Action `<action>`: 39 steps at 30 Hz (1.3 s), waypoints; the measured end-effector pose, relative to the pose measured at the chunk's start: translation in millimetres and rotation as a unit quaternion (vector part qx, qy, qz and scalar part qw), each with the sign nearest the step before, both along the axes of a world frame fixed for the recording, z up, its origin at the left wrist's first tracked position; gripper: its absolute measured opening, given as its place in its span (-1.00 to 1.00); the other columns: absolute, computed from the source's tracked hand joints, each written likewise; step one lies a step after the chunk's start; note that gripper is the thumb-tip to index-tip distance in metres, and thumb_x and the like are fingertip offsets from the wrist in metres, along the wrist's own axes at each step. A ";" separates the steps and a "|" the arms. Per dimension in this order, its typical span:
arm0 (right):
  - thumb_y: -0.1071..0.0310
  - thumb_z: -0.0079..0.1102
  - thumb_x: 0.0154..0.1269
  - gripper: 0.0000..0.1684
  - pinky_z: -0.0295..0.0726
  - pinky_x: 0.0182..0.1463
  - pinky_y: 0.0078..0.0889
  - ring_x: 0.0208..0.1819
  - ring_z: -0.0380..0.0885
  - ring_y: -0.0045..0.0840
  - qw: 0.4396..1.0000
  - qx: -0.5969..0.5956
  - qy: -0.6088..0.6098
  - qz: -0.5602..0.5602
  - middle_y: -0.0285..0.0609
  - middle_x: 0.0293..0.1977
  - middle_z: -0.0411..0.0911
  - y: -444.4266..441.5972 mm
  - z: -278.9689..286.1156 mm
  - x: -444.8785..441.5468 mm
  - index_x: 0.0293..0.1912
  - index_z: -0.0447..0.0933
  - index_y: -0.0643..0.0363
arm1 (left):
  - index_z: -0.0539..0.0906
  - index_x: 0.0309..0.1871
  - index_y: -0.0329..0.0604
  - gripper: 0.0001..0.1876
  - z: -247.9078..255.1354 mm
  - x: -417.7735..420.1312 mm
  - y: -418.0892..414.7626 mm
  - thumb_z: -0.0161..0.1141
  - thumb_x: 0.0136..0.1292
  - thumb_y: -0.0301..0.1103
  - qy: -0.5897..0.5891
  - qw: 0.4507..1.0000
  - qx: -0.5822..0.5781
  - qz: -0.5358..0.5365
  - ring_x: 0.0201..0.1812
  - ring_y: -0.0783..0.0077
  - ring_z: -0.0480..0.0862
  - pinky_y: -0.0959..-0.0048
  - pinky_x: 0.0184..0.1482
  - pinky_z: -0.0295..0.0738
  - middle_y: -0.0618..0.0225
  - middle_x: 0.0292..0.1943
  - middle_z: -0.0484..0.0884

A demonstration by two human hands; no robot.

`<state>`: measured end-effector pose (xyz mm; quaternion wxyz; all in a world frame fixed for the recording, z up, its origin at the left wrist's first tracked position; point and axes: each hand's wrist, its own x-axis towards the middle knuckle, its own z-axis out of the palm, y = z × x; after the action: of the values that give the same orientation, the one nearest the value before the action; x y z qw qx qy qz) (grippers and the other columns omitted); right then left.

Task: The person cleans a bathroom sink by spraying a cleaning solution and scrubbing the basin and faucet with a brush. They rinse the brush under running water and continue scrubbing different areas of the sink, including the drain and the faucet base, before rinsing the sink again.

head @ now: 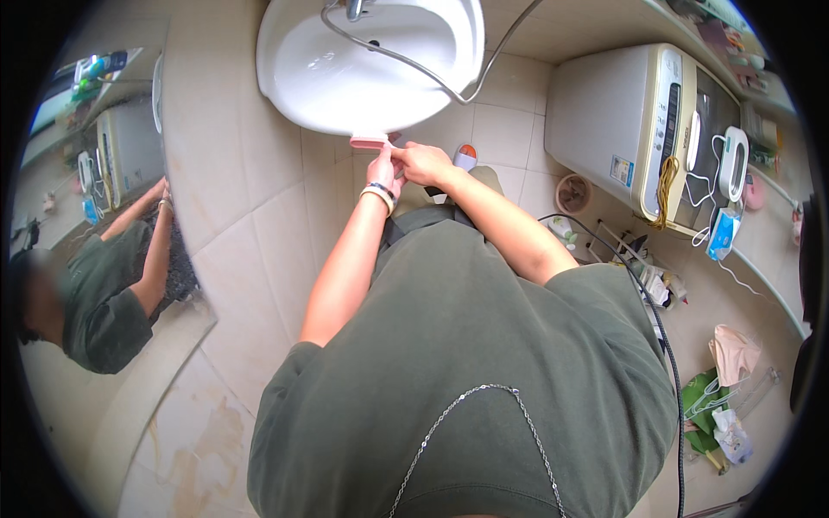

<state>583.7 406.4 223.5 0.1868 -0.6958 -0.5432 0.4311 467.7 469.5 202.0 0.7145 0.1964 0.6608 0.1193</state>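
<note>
Just off the near rim of a white ceramic washbasin [363, 107] is a pink brush [368, 143] with pale bristles on its upper side. My left hand [383, 173], with bands on its wrist, grips the brush by its handle end, the thumb on top. My right hand [425, 164] meets it from the right, its bent fingers against the left fingers and the handle end. Whether the right fingers also grip the handle is hidden. A flexible metal hose [414, 63] loops over the basin from near the chrome faucet [354, 9].
A washing machine [602, 123] stands at the right, with a white corded device [734, 165] on it. Beside it is a small bin [574, 193]. A mirror [84, 259] hangs on the left wall. A black cable [667, 343] runs past my right side.
</note>
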 end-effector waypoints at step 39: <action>0.41 0.05 0.31 -0.31 0.58 -0.21 -0.32 -0.28 0.69 -0.30 0.820 0.126 0.284 -0.480 -0.01 -0.33 0.67 -120.9 21.2 112.1 0.41 0.16 0.15 | 0.59 -0.13 -0.19 -0.83 28.9 169.0 -42.8 0.26 0.37 -0.30 -0.038 0.871 0.270 -0.408 -0.37 0.69 0.51 0.67 -0.37 0.42 0.48 -0.30 0.61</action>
<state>695.9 285.6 244.7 0.6026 -0.6853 -0.1126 0.3931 636.7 426.7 230.9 0.6431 0.6290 0.4367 -0.0014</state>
